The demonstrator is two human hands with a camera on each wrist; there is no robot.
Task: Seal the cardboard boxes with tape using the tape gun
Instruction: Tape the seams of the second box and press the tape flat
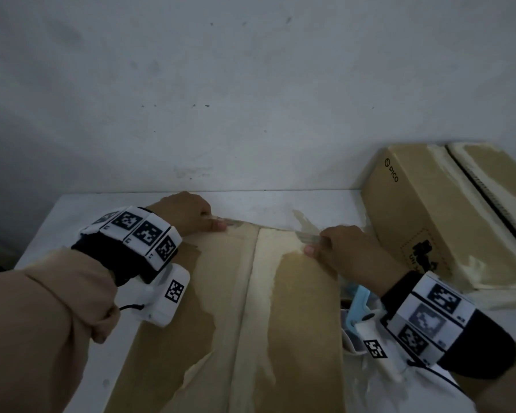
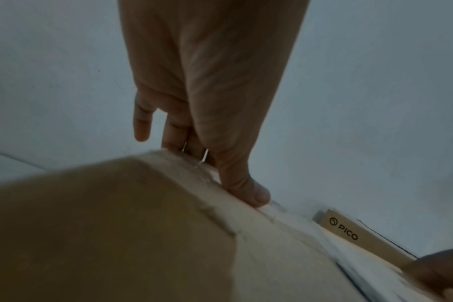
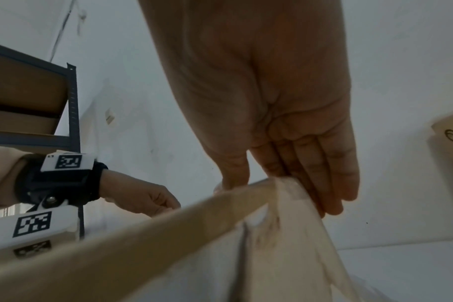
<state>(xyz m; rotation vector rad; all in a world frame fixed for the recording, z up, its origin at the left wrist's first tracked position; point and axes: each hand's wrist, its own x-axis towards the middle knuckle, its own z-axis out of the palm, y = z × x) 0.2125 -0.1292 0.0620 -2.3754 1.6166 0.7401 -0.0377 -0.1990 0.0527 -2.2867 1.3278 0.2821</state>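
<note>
A worn cardboard box [image 1: 304, 308] lies flaps-closed in front of me, its centre seam running away from me. A clear tape strip [image 1: 306, 237] stretches along its far edge between my hands. My left hand [image 1: 209, 222] pinches the strip's left end, thumb [image 2: 253, 194] on the box top [image 2: 117, 224] and fingers down the far side. My right hand [image 1: 319, 245] pinches the right end, thumb on top and fingers [image 3: 331, 179] over the far edge of the box [image 3: 142, 235]. The light-blue tape gun [image 1: 358, 305] lies on the table under my right wrist, held by neither hand.
A second cardboard box [image 1: 423, 210] marked PICO stands at the back right against the wall. The white table [image 1: 72, 210] ends at the wall just behind the box. A dark metal shelf [image 3: 39, 102] stands off to the left.
</note>
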